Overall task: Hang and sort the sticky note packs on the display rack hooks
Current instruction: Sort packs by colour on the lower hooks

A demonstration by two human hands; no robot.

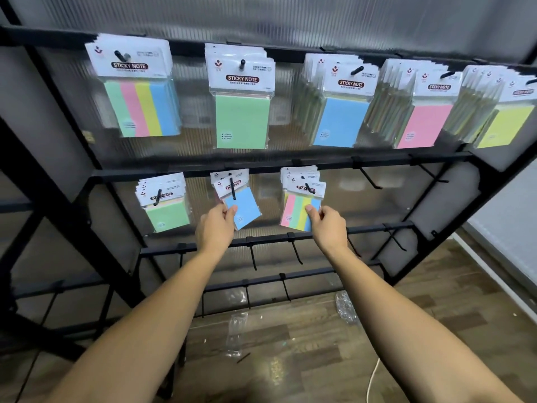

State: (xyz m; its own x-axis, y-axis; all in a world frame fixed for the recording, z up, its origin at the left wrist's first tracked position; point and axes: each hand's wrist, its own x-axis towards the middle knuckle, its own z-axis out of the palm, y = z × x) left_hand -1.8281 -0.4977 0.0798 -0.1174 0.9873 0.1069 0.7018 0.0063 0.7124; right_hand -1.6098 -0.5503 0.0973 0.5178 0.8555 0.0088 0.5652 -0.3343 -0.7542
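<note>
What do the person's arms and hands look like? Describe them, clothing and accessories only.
Both forearms are bare up to the frame's bottom edge; no sleeve shows. The left hand and right hand wear no gloves, and no rings, watch or wristband show. Fingernails look short and unpainted.

Soft, even indoor light, glare streaks on the ribbed translucent panel up top, faint sheen on the wood floor, motion blur smearing the top-row packs, rack bars bowed by wide-angle distortion, dim left edge.
</note>
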